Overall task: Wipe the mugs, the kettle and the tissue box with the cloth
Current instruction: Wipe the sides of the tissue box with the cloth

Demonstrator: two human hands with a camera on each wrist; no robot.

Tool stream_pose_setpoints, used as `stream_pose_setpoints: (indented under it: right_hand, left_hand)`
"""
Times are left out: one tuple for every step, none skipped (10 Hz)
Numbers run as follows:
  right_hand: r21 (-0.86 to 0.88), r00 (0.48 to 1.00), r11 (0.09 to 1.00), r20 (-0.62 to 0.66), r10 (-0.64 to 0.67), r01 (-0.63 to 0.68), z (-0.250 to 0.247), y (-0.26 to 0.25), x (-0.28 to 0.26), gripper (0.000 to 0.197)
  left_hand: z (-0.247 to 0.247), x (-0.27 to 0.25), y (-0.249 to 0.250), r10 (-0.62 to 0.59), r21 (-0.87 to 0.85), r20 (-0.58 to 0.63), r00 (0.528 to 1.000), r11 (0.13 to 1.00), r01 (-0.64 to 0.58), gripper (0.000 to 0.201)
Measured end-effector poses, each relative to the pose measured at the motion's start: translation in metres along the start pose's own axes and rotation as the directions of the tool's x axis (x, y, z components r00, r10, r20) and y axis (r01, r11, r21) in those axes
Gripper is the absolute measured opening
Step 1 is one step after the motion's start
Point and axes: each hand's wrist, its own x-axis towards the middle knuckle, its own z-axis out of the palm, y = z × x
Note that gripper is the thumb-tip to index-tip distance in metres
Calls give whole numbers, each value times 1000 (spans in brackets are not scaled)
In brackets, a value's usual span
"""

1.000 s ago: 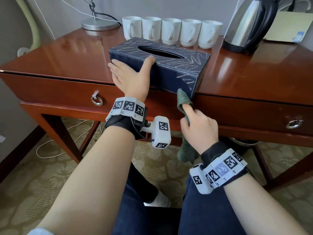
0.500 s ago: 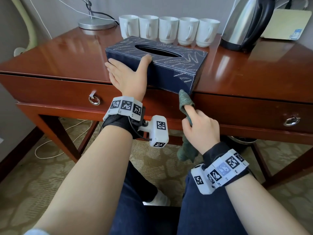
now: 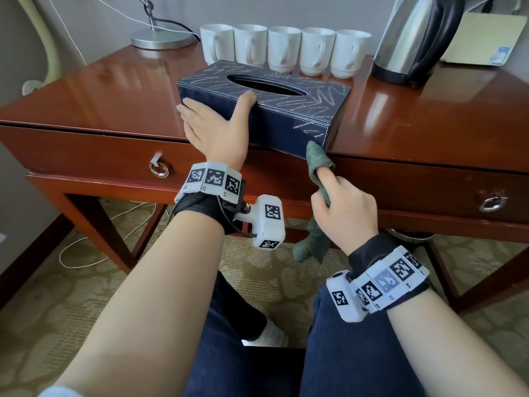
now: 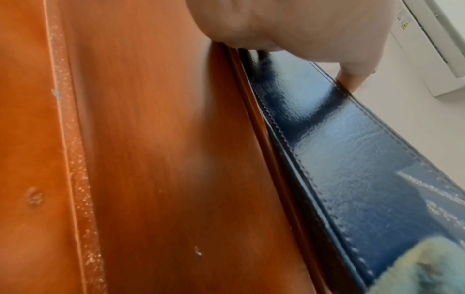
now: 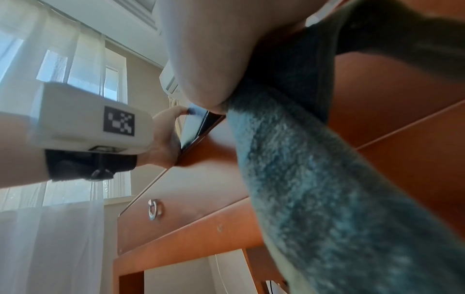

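Nearest, the right hand point(image 3: 342, 209) clenches the green cloth point(image 3: 316, 167), one finger pressing it to the near corner of the tissue box point(image 3: 286, 121); the tail dangles below the desk point(image 3: 114, 93) edge and could snag the drawer. The left hand point(image 3: 213, 128) lies flat-fingered against the box's left end, thumb on top; the box sits at the front edge, so a hard stroke might tip it off. Beyond, mugs point(image 3: 284, 48) and kettle point(image 3: 416, 38) stand well apart from it.

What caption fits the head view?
Left hand steadies the tissue box while right hand wipes its corner with the cloth.
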Motion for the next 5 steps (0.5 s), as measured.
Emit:
stream_pose_setpoints:
  right_hand:
    - [-2,999,1000,39,-5,6,5,-5,0,42]
    - [-9,999,1000,41,-30,30,3,-11,11,45]
    - [-9,999,999,-14,-44,44,-4,-12,23,46]
    - [-9,997,999,-66,-40,40,-9,-8,26,47]
    - [6,997,1000,-82,-5,6,-8,-6,17,46]
  left_hand:
    - [0,0,0,-2,1,1,1000,1000,2,108]
    - [-1,-1,1,-1,8,6,1000,1000,1,107]
    - [-1,0,1,0,15,6,1000,1000,0,107]
    - [-1,0,1,-2,17,8,1000,1000,1,107]
    - [-1,0,0,1,10,8,1000,1000,-1,106]
